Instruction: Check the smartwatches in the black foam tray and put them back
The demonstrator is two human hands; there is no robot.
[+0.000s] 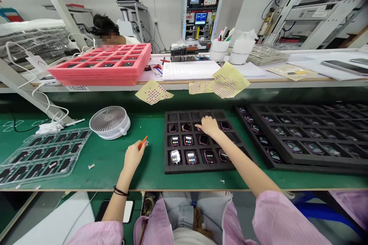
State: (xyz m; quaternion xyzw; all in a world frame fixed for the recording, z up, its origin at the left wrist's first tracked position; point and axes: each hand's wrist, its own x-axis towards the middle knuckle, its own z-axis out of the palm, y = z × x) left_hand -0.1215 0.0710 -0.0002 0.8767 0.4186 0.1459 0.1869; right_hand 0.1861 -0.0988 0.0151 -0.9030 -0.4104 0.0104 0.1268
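R hand (209, 126) over blk foam tray (195, 168); fingers (201, 121) together, extended, tips on smartwatch (197, 126); L hand (134, 157) fingers (139, 149) pinched on orange pen (143, 142).

A green worktop (94, 153) carries a clear plastic blister tray (43, 157) at left, a white desk fan (109, 122) beside it, a black foam tray (184, 167) of smartwatches (175, 157) at centre, and a larger tray (316, 162) at right.

Square smartwatches (191, 157) lying face-up in black foam tray (172, 168) compartments, several screens lit.
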